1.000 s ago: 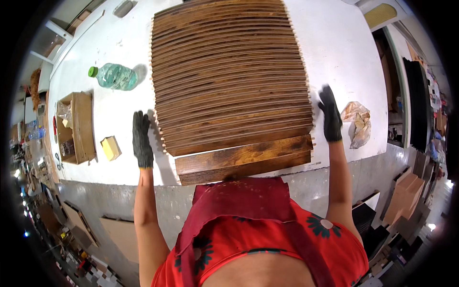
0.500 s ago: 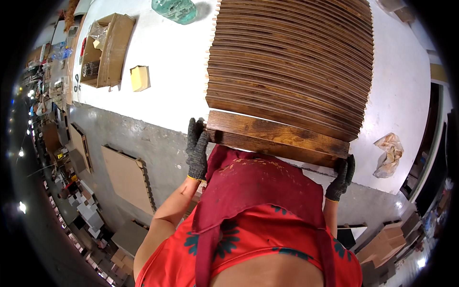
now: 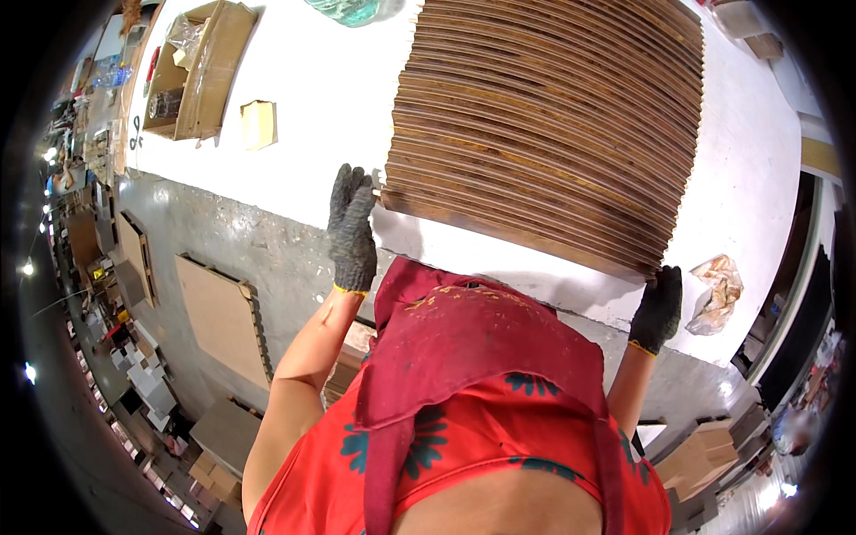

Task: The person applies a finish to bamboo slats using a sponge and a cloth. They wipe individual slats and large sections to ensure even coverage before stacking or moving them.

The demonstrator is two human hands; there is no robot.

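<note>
Dark brown wooden slats lie side by side in a tight row on the white table. Small pale pegs stick out along both ends of the row. My left hand, in a dark grey knit glove, is beside the left end of the nearest slat. Its fingers are stretched out and hold nothing. At the right end of that slat is my right hand, gloved too, its fingers extended against the corner. Whether its fingertips press on the wood is hard to see.
A cardboard box with odds and ends and a small yellow block lie on the left. Greenish clear plastic is at the far edge. Crumpled plastic lies right of my right hand. A flat board is down on the floor.
The separate slat between my hands has moved away from me and now joins the row. Both hands went forward with it, and my left hand has come off its end.
</note>
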